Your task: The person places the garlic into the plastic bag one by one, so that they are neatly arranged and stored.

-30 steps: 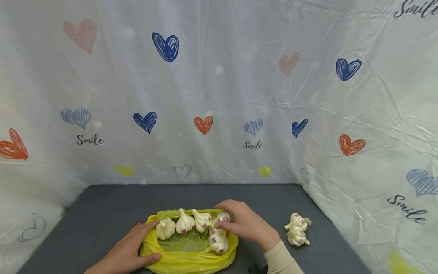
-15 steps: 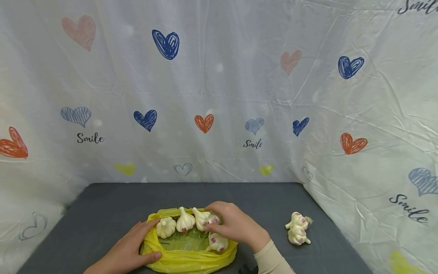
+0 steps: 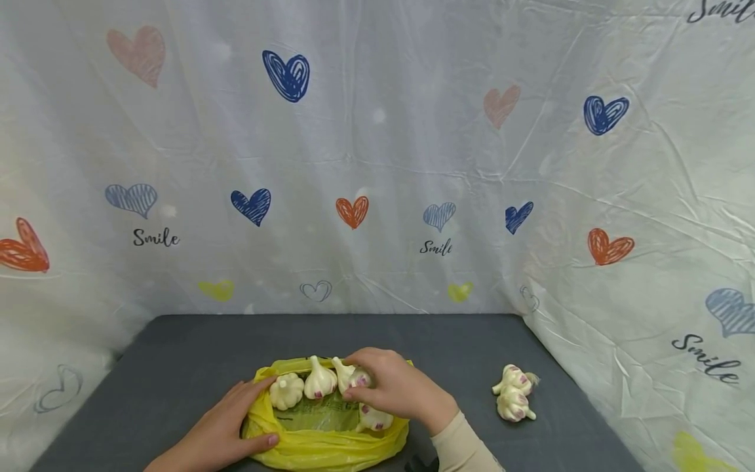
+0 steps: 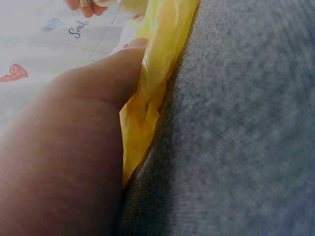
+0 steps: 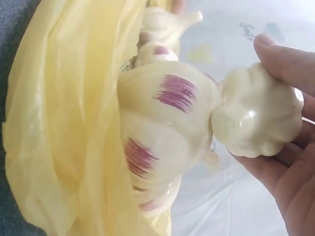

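A yellow plastic bag (image 3: pixel 336 452) lies with its mouth spread wide, a greenish lining showing inside. My left hand (image 3: pixel 221 426) holds its left side, fingers at the rim and thumb against the front. Between thumb and fingers, my right hand (image 3: pixel 401 390) grips a garlic bulb (image 5: pixel 261 113) over the bag's back right. Close beside that one stands another garlic bulb (image 3: pixel 344 375), partly hidden. Along the back left are an upright bulb (image 3: pixel 320 380) and a rounder bulb (image 3: pixel 286 391). A purple-streaked bulb (image 5: pixel 167 113) sits at the bag's right side, below my right hand.
To the right, two more garlic bulbs (image 3: pixel 514 393) lie together on the dark grey table (image 3: pixel 206 347). A small black object (image 3: pixel 421 464) shows at the bottom edge by the right sleeve (image 3: pixel 463 446). Behind the table hangs a white curtain (image 3: pixel 377 144) printed with hearts.
My right hand has moved left with the garlic bulb, from above the purple-streaked bulb to beside the one at the back. My left hand stays on the bag.
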`<state>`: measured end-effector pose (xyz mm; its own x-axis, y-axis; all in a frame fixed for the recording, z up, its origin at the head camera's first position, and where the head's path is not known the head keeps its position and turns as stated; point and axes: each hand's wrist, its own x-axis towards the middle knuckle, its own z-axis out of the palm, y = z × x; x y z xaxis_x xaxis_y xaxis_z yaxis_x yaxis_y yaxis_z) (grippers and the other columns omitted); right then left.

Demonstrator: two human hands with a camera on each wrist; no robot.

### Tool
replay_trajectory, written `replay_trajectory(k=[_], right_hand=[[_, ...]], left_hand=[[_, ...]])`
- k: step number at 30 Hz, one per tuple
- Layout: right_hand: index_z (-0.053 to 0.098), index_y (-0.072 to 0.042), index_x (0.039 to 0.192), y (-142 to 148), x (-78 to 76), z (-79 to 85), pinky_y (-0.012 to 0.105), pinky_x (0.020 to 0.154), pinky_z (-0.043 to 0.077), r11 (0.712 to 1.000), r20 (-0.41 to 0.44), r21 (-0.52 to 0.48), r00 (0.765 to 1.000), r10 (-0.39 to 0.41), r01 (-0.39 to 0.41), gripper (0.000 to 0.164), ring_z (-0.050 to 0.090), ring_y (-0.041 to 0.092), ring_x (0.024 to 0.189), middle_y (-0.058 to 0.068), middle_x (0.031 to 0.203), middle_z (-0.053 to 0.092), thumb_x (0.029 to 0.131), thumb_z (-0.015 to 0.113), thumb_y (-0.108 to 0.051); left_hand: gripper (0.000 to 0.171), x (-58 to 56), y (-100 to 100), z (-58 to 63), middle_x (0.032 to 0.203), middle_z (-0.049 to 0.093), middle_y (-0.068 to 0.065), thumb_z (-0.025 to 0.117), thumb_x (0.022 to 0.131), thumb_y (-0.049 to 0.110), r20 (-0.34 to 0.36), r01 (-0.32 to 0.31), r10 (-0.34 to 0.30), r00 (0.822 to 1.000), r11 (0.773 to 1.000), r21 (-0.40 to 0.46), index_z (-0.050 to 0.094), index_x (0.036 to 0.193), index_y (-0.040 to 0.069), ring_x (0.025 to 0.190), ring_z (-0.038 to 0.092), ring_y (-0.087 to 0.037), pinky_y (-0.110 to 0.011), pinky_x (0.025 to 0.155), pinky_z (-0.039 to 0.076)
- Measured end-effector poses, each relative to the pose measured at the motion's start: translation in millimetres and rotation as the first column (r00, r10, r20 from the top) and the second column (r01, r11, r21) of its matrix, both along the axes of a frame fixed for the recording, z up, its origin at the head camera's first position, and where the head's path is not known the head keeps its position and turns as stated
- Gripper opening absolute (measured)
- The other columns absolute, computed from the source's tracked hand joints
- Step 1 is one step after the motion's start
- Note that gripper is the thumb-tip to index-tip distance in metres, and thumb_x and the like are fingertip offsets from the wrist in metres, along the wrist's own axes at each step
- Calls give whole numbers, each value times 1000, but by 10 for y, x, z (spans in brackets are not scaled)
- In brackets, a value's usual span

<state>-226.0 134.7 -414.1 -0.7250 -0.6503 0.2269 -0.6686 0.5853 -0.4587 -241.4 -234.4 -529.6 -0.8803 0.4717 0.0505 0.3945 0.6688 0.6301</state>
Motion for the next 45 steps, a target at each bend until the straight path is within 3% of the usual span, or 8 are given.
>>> replay_trajectory(k=[8, 14, 20, 28, 35, 45], right_hand=[[70, -14, 144, -65, 4, 9, 32, 105, 56, 1000, 15, 14, 1000, 8, -8, 50, 67, 12, 127, 2, 140, 72, 105, 76, -44], [71, -10, 143, -157, 19, -1, 31, 104, 56, 999, -20, 39, 999, 25, -25, 51, 69, 12, 125, 0, 138, 73, 105, 76, -43], [72, -9, 142, -225, 32, -67, 27, 103, 56, 997, -31, 68, 999, 39, -37, 53, 69, 9, 122, 1, 136, 74, 104, 77, -45], [73, -10, 139, -253, 15, -172, 24, 100, 56, 997, -48, 57, 997, 59, -57, 49, 70, 7, 118, 0, 133, 75, 103, 78, -44], [73, -11, 139, -253, -1, -217, 25, 101, 56, 998, -24, 53, 999, 48, -46, 50, 70, 9, 120, -1, 134, 75, 104, 77, -46], [74, -11, 137, -214, -23, -308, 24, 98, 57, 999, -61, 26, 997, 37, -35, 48, 69, 4, 113, -1, 130, 75, 103, 77, -45]], left_hand=[[91, 6, 1, -2, 169, 43, -19, 75, 98, 66, -16, 11, -11, 1000, 1000, 13, 40, 171, 25, 152, 26, -69, -91, 100, 34], [92, 21, 0, 4, 168, 43, -20, 75, 97, 67, -20, 3, -3, 1000, 1000, 17, 40, 171, 25, 152, 27, -68, -91, 100, 35], [92, 30, 17, 13, 169, 43, -21, 74, 98, 65, -19, 3, -3, 1000, 1000, 5, 39, 171, 21, 152, 27, -68, -90, 99, 36], [91, 44, 13, 33, 168, 43, -21, 75, 98, 64, -25, 6, -6, 1000, 1000, 4, 39, 171, 23, 152, 30, -66, -89, 98, 39], [91, 18, 14, 3, 170, 42, -21, 74, 99, 66, -1, -5, 5, 1000, 1000, 14, 39, 171, 22, 152, 25, -70, -92, 99, 34], [88, -6, 3, -6, 171, 39, -23, 73, 101, 61, 21, -2, 1, 1000, 1000, 9, 39, 172, 22, 151, 19, -74, -94, 97, 31]])
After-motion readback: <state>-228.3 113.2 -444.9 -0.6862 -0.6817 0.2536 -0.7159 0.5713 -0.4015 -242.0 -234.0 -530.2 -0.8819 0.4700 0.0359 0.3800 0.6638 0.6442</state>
